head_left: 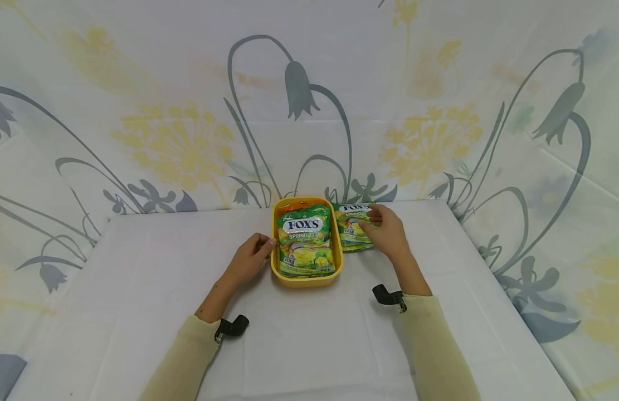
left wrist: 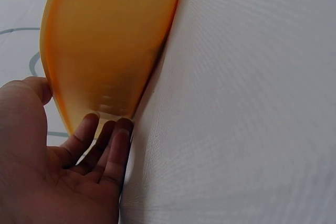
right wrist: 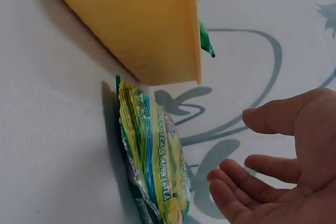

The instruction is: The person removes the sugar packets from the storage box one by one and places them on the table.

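Note:
A yellow plastic tub (head_left: 309, 282) sits on the table with a green Fox's Spring Tea candy bag (head_left: 306, 245) lying in it. My left hand (head_left: 249, 257) holds the tub's left side, its thumb at the rim and its curled fingertips against the outer wall (left wrist: 113, 40). Right of the tub lies a second Fox's candy bag (head_left: 350, 225), label up. Over this bag's right part is my right hand (head_left: 388, 231). In the right wrist view its fingers are loosely bent, with a gap between them and the bag (right wrist: 157, 156).
A white cloth (head_left: 309, 340) covers the table. Behind it and at both sides hangs a flower-printed curtain (head_left: 189, 83). Each wrist carries a small black camera, one at the left sleeve (head_left: 234, 326) and one at the right sleeve (head_left: 386, 295).

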A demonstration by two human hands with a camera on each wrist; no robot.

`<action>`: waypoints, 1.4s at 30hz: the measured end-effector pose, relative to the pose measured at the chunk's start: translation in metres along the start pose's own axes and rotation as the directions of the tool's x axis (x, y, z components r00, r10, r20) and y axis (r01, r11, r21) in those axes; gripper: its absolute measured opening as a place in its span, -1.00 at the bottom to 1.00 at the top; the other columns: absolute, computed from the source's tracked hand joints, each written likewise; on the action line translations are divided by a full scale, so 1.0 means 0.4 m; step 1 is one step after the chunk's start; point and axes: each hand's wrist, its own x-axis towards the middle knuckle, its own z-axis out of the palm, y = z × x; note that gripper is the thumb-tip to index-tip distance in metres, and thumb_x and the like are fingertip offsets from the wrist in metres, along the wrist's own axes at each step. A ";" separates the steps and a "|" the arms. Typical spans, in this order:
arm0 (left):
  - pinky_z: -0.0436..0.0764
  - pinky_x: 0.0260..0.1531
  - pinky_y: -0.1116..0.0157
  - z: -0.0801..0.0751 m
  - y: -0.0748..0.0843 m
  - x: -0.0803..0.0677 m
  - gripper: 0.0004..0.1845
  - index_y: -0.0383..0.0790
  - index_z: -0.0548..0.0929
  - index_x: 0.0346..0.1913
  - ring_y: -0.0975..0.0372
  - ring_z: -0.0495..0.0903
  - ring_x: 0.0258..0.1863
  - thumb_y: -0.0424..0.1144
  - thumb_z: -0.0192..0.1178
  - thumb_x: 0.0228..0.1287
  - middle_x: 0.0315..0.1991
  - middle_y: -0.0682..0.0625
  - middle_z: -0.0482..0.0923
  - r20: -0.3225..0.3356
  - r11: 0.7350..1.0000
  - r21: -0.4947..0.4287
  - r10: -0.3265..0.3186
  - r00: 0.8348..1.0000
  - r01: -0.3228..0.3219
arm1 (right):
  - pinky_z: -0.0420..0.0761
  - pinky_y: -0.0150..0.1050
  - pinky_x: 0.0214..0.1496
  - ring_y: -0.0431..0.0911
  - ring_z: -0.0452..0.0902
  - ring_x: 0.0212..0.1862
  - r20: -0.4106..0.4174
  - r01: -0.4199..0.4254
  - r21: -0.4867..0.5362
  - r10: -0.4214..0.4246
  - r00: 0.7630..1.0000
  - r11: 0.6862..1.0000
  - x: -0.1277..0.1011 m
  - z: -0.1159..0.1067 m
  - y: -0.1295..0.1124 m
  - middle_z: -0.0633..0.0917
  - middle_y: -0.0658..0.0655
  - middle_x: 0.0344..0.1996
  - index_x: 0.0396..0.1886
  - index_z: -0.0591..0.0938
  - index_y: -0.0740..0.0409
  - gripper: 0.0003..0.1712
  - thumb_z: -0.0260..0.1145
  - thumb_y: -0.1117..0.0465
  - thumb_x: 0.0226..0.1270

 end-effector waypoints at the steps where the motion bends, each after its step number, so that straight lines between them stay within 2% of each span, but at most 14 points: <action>1: 0.65 0.08 0.08 0.000 0.001 0.000 -0.53 -0.29 0.55 0.18 0.06 0.66 -0.02 0.10 0.04 0.68 -0.03 -0.16 0.63 0.001 1.000 0.003 -0.001 1.000 0.001 | 0.53 0.15 0.37 0.33 0.57 0.26 0.003 0.007 0.020 -0.007 1.000 1.000 -0.001 0.003 -0.006 0.61 0.48 0.21 0.47 0.41 0.47 -0.34 0.37 0.27 0.51; 6: 0.64 0.07 0.09 -0.001 0.004 0.000 -0.52 -0.27 0.55 0.19 0.06 0.64 -0.02 0.12 0.03 0.68 -0.03 -0.15 0.62 0.003 1.000 0.011 -0.017 1.000 0.017 | 0.60 0.11 0.31 0.27 0.64 0.19 0.003 0.030 0.064 -0.031 1.000 0.997 -0.007 0.023 -0.034 0.64 0.45 0.20 0.46 0.45 0.43 -0.37 0.37 0.31 0.49; 13: 0.66 0.10 0.06 -0.001 0.002 0.000 -0.52 -0.29 0.55 0.18 0.07 0.65 -0.01 0.11 0.04 0.68 -0.02 -0.16 0.63 0.007 1.000 -0.003 -0.003 1.000 0.003 | 0.64 0.04 0.28 0.19 0.67 0.16 0.015 0.054 0.091 -0.056 0.998 0.994 -0.016 0.049 -0.065 0.67 0.40 0.18 0.45 0.49 0.38 -0.41 0.35 0.32 0.49; 17: 0.65 0.11 0.05 0.000 0.002 0.001 -0.52 -0.28 0.56 0.17 0.07 0.65 -0.01 0.12 0.05 0.68 -0.02 -0.16 0.64 0.007 1.000 -0.008 -0.003 1.000 0.003 | 0.63 0.01 0.30 0.19 0.66 0.19 0.022 0.086 0.106 -0.088 0.996 0.991 -0.022 0.064 -0.075 0.65 0.41 0.21 0.47 0.47 0.37 -0.41 0.34 0.33 0.52; 23: 0.65 0.09 0.08 0.000 0.002 0.000 -0.52 -0.28 0.55 0.18 0.06 0.64 -0.01 0.11 0.04 0.68 -0.01 -0.16 0.63 0.008 1.000 0.005 -0.004 1.000 0.004 | 0.62 0.01 0.32 0.25 0.61 0.25 0.010 0.178 0.128 -0.181 0.984 0.976 -0.026 0.091 -0.085 0.60 0.44 0.25 0.46 0.46 0.43 -0.41 0.35 0.41 0.50; 31: 0.65 0.07 0.09 -0.001 0.005 -0.002 -0.52 -0.29 0.56 0.17 0.07 0.65 -0.03 0.11 0.05 0.68 -0.03 -0.16 0.63 0.008 1.000 -0.002 0.003 1.000 -0.003 | 0.56 0.01 0.38 0.25 0.55 0.36 0.075 0.179 0.146 -0.191 0.979 0.973 -0.029 0.119 -0.096 0.50 0.43 0.38 0.53 0.36 0.42 -0.34 0.34 0.40 0.52; 37: 0.65 0.07 0.09 -0.002 0.005 -0.002 -0.52 -0.29 0.56 0.17 0.07 0.66 -0.03 0.11 0.05 0.68 -0.03 -0.16 0.64 0.009 1.000 -0.003 0.008 1.000 -0.008 | 0.56 0.07 0.38 0.26 0.53 0.38 0.103 0.237 0.061 -0.242 0.965 0.970 -0.032 0.135 -0.103 0.46 0.42 0.42 0.56 0.34 0.40 -0.30 0.34 0.38 0.52; 42: 0.65 0.08 0.09 -0.003 0.005 -0.002 -0.51 -0.30 0.56 0.17 0.07 0.65 -0.02 0.11 0.04 0.68 -0.01 -0.16 0.64 0.009 1.000 -0.003 0.011 1.000 -0.011 | 0.49 0.10 0.45 0.24 0.44 0.45 0.137 0.251 -0.051 -0.242 0.960 0.967 -0.040 0.142 -0.115 0.43 0.36 0.47 0.61 0.28 0.33 -0.23 0.35 0.30 0.52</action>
